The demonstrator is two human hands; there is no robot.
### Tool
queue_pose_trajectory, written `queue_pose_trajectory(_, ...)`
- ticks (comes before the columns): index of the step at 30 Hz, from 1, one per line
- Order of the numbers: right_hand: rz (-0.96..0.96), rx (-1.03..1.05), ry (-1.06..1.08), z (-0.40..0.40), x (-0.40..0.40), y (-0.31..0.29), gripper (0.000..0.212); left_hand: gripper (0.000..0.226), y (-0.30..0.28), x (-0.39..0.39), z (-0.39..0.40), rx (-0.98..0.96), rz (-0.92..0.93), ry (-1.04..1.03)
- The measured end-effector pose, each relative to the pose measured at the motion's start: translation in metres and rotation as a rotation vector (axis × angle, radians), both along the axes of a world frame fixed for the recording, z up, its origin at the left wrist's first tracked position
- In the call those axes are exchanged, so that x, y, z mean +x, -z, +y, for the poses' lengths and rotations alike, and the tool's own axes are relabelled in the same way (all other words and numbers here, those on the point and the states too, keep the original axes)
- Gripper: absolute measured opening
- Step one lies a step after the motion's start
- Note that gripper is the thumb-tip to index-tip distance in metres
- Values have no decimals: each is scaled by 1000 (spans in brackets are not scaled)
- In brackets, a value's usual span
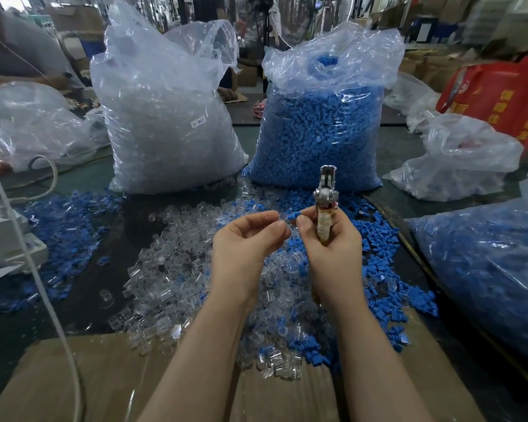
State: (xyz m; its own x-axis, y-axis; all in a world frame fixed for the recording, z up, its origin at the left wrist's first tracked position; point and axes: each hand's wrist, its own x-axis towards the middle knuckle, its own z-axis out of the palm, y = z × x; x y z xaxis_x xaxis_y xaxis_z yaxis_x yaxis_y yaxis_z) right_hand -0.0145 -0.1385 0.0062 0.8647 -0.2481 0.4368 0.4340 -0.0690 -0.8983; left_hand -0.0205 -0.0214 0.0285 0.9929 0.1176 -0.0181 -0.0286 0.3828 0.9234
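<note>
My left hand (247,236) pinches a small clear plastic piece (281,216) between thumb and fingers, held up over the table. My right hand (326,233) pinches a small blue plastic piece (292,216) at its fingertips, tip to tip with the clear piece. The same hand also grips a metal plier-like tool (326,193) that points upward, its handle wrapped in tape. Below the hands lies a loose pile of clear pieces (171,269) and a pile of blue pieces (378,239).
A tall bag of clear pieces (165,117) and a tall bag of blue pieces (320,126) stand behind the piles. More bags lie at the right (482,269) and left (28,126). Cardboard (119,376) covers the near edge. A white cord (43,284) runs at the left.
</note>
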Motion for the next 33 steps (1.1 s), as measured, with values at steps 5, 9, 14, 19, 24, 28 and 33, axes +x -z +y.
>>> queue_pose_trajectory(5, -28, -22, -22, 2, 0, 1, 17, 13, 0, 0, -4, 55, -20, -61)
queue_pose_trajectory(9, -14, -53, 14, 4, 1, 4, 16, 14, -2, -2, -7, 96, -56, -84)
queue_pose_trajectory(14, 1, -73, 35, 4, 1, 5, 12, 15, -4, -5, -11, 166, -98, -132)
queue_pose_trajectory(19, 28, -84, 23, 6, 1, 4, 5, 17, -3, -5, -10, 244, -148, -173)
queue_pose_trajectory(24, 70, -118, 28, 5, 1, 4, 10, 17, 1, -4, -9, 329, -189, -200)
queue_pose_trajectory(28, 87, -131, -17, 3, 0, 3, 5, 17, 4, -3, -9, 339, -186, -229)
queue_pose_trajectory(33, 112, -175, -69, -4, 1, 3, 17, 13, 6, 0, -4, 329, -153, -242)
